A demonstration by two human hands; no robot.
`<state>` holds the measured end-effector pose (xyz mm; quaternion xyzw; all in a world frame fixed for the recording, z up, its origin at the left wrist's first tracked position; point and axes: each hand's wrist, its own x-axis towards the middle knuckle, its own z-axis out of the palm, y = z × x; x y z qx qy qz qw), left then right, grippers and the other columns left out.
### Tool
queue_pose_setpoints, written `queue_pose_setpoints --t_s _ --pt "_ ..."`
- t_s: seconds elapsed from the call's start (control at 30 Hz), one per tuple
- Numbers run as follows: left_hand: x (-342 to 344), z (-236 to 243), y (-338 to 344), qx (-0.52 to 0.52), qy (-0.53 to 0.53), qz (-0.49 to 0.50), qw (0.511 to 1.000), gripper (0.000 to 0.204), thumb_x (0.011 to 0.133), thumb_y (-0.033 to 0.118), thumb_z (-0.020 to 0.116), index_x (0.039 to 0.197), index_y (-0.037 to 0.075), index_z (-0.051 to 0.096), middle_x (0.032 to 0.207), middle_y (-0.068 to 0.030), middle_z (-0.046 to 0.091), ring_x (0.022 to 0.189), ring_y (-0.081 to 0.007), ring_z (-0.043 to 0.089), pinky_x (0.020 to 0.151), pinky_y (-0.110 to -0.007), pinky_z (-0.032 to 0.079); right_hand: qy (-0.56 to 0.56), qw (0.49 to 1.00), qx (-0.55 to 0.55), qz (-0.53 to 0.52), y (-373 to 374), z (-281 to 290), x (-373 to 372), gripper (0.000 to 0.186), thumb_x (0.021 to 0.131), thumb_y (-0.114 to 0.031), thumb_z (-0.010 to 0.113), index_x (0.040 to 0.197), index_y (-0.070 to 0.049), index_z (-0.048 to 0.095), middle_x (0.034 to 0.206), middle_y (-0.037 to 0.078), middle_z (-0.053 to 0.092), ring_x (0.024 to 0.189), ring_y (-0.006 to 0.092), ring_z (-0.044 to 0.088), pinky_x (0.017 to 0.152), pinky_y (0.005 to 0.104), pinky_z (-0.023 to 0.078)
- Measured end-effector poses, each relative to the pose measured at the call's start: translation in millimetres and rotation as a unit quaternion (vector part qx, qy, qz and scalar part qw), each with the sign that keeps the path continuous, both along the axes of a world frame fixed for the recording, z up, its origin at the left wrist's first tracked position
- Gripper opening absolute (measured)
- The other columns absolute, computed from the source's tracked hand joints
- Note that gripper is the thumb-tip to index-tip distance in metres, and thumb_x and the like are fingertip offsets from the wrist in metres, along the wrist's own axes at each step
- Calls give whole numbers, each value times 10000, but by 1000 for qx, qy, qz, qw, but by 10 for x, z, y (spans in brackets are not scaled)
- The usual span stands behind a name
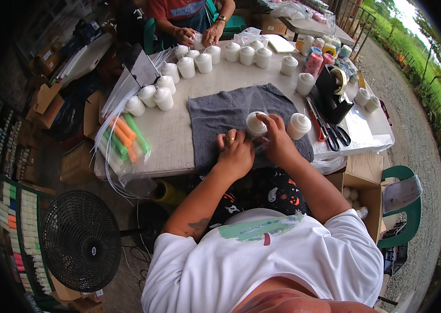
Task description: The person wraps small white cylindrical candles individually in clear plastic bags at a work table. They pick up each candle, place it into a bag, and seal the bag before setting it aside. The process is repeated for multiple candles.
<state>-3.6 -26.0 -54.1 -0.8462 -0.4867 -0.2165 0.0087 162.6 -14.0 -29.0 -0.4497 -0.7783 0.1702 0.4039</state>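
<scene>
My right hand [280, 140] has the white candle [255, 127] gripped, index finger over its upper edge, thumb low on the near side, presumably to steady it upright. My left hand [236, 154] is down beside the base, fingers curled, knuckles up; can't tell if it pinches anything, maybe a fold of the clear film [258, 100] that stands up behind the candle. Candle is right in front of me, on the dark grey towel [211, 117]; towel likely there as padding, so the wax doesn't scuff or slide. Second candle [299, 127] upright just right of my right hand, on the towel's right part, within easy reach. Past that, black scissors [338, 136] and a black tape dispenser [333, 99], both on my right, handy for that hand I'd guess. More white candles [186, 68] stand in a loose arc along the table's far and left side, probably to leave the middle for working. Plastic bag of orange and green sticks [125, 133] at the left corner, out of the way. Across the table [171, 133], a co-worker's hands [212, 34] are on a small pale item, too small to tell. Off the table: open cardboard box [365, 169] by my right side, black fan [81, 241] low left, likely for air.
</scene>
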Motion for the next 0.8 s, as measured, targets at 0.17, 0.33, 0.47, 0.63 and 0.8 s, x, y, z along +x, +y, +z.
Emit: queue_pose_setpoints --t_s 0.17,0.33,0.47,0.63,0.8 --pt "-47 -16 68 7 -11 -45 999 245 845 169 546 1049 55 620 1100 -96 506 1115 -275 411 959 -495 263 8 1000 0 -23 86 -74 -116 632 760 65 622 1334 -115 429 1280 220 416 1123 427 503 924 419 474" --pt "-85 -15 82 -9 5 -48 999 268 844 180 553 1069 49 614 1141 -98 507 1140 -278 403 979 -501 248 37 999 20 -1 205 -2 -160 656 744 65 620 1341 -117 419 1259 220 445 1124 424 507 911 425 475" --pt "-68 -26 99 -16 -11 -65 998 252 843 199 562 1038 48 613 1144 -106 506 1169 -300 393 991 -549 239 28 1000 1 8 266 -26 -169 665 731 45 650 1336 -122 429 1242 209 471 1112 406 523 911 416 473" --pt "-61 20 39 -50 -25 -105 993 270 860 197 550 1060 32 624 1161 -129 508 1167 -311 397 991 -509 234 55 997 52 -34 175 -29 -147 639 731 -29 720 1305 -125 458 1243 195 492 1107 401 538 913 412 476" --pt "21 -41 -236 -2 -114 -143 983 271 874 213 549 1054 25 623 1178 -166 518 1195 -341 407 997 -508 244 56 988 124 -73 -214 191 -101 594 740 -39 723 1278 -119 482 1301 201 466 1160 408 524 921 413 482"
